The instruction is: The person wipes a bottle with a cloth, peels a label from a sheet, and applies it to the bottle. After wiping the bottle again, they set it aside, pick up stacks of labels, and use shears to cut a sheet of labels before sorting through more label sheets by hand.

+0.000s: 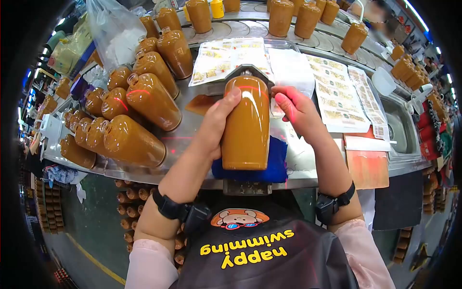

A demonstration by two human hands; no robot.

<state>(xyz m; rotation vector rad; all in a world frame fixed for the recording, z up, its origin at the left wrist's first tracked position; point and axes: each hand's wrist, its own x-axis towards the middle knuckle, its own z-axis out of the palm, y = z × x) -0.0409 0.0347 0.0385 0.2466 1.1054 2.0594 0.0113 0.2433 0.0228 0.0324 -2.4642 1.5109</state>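
Observation:
A glossy brown bottle [246,125] lies in front of me with its neck pointing away, in a dark metal cradle [260,73] over a blue cloth [278,161]. My left hand [220,118] is closed on the bottle's left side, its thumb on top near the shoulder. Just right of the bottle is my right hand [299,111], thumb pressed to curled fingers. What it pinches, if anything, I cannot make out. Red light lines cross the bottle's shoulder and the right fingertips. Beyond the cradle lie printed decal sheets [219,58].
Several more brown bottles [134,139] crowd the left of the metal table. More decal sheets [337,91] lie to the right, near a metal sink [402,127] and a white bowl [383,81]. Bottles [308,20] stand on a conveyor behind. An orange-stained board [368,168] overhangs the front edge.

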